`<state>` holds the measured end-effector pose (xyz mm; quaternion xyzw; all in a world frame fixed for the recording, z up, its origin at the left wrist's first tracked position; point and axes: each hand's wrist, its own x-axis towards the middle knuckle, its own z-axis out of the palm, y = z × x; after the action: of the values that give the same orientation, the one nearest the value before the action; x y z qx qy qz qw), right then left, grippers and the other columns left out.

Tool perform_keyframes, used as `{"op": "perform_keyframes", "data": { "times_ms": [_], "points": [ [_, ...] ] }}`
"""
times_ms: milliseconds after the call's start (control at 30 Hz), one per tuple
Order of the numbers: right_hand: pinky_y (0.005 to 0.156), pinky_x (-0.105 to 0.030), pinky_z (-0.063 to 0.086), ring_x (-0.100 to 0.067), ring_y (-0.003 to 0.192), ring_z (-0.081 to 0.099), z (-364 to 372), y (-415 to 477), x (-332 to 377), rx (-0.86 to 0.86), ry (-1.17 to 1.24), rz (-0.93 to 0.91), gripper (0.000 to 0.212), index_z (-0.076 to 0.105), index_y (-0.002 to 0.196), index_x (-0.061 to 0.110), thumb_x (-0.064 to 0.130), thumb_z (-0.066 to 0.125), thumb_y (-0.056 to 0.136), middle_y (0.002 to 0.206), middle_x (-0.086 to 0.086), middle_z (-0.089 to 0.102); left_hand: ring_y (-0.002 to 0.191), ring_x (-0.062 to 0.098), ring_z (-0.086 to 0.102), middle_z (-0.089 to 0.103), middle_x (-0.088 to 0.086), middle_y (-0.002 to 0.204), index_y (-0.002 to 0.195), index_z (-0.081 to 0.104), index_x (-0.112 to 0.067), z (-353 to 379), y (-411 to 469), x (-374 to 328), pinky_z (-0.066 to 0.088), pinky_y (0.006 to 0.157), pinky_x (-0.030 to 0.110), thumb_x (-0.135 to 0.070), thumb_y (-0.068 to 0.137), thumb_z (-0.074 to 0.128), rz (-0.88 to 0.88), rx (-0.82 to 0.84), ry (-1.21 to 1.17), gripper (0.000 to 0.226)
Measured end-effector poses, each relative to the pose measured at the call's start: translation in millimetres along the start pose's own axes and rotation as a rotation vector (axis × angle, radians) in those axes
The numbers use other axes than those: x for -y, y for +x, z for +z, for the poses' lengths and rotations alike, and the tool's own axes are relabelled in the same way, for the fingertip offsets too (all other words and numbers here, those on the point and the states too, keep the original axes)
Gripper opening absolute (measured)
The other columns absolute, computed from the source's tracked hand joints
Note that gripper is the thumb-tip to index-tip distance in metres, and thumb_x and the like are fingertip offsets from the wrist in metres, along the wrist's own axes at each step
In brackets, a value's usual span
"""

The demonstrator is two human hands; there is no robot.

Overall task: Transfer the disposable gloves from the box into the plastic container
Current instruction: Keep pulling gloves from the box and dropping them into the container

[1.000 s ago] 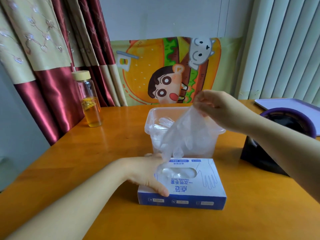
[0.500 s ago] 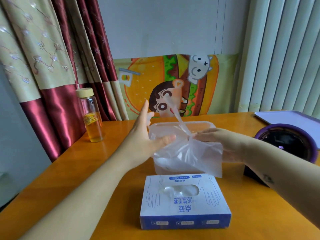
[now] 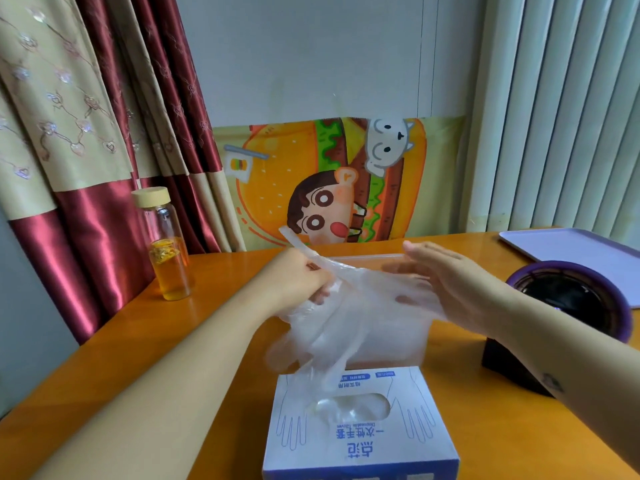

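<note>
Left hand (image 3: 304,278) curled tight, fingers clamped on one end of a clear thin plastic glove (image 3: 346,327). A strip of film sticks up past the knuckles. Right hand (image 3: 460,285) flat, fingers straight and together, laid against the film's other side.

The glove hangs in the air between the hands, in front of the clear plastic container (image 3: 367,257) at mid-table, which is mostly hidden behind it. Its lower fringe trails over the top of the blue-and-white cardboard glove box (image 3: 360,441) at the near edge of the orange wooden table (image 3: 173,327). Cannot tell whether it is free of the film in the slot.

Risks, as judged:
- The trailing end may drag the next glove out or shift the unheld box.
- The film may cling to the flat palm and not drop.
- A loose release could drape the glove over the rim instead of inside.
</note>
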<state>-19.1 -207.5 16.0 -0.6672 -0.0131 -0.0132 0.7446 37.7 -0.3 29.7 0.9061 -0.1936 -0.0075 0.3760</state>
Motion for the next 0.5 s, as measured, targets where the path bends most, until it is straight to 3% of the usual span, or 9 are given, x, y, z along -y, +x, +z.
{"op": "perform_keyframes", "data": {
  "times_ms": [67,167,233,333,400,500],
  "points": [
    [0.090,-0.038,0.047,-0.023,0.107,0.063,-6,-2,3,-0.041,-0.053,-0.185,0.023,0.056,0.074,0.015,0.035,0.067,0.076,0.105,-0.004,0.070,0.058,0.009,0.056,0.060,-0.003,0.061,0.073,0.065,-0.012,-4,8,1,0.043,0.059,0.022,-0.020,0.093,0.054,-0.028,-0.007,0.039,0.024],
    [0.099,-0.031,0.036,-0.002,0.125,0.048,-13,-9,4,0.113,-0.423,-0.314,0.031,0.064,0.061,0.021,0.050,0.069,0.072,0.130,0.015,0.057,0.051,0.008,0.044,0.049,-0.005,0.058,0.074,0.064,-0.011,-11,22,6,0.040,0.061,0.022,-0.025,0.094,0.056,-0.111,0.060,-0.019,0.025],
    [0.104,-0.030,0.028,0.005,0.133,0.032,-14,-8,1,0.216,-0.711,-0.319,0.030,0.070,0.066,0.024,0.054,0.068,0.070,0.144,0.023,0.038,0.051,0.011,0.039,0.046,-0.001,0.065,0.096,0.067,-0.004,-13,34,12,0.042,0.066,0.027,-0.024,0.093,0.059,-0.180,0.145,-0.134,0.022],
    [0.113,-0.036,0.022,-0.005,0.140,0.018,-11,2,-6,0.198,-1.092,-0.344,0.006,0.073,0.083,0.034,0.039,0.070,0.081,0.152,0.013,0.025,0.050,0.009,0.040,0.048,0.003,0.076,0.108,0.064,-0.008,-12,48,21,0.048,0.067,0.027,-0.022,0.093,0.061,-0.276,0.253,-0.232,0.021],
    [0.113,-0.036,0.028,-0.010,0.135,0.030,-7,11,-9,0.162,-1.184,-0.406,0.011,0.071,0.095,0.035,0.030,0.066,0.086,0.144,0.006,0.040,0.061,0.011,0.047,0.051,0.009,0.088,0.109,0.063,-0.009,-11,56,26,0.052,0.066,0.024,-0.024,0.093,0.060,-0.297,0.342,-0.240,0.021],
    [0.091,-0.025,0.050,-0.002,0.095,0.062,-4,26,-6,0.008,-1.062,-0.479,0.017,0.072,0.099,0.023,0.012,0.063,0.088,0.102,0.010,0.065,0.085,0.018,0.054,0.060,0.006,0.100,0.101,0.067,-0.013,-10,66,33,0.051,0.077,0.027,-0.028,0.092,0.063,-0.292,0.413,-0.184,0.019]
  ]
}}
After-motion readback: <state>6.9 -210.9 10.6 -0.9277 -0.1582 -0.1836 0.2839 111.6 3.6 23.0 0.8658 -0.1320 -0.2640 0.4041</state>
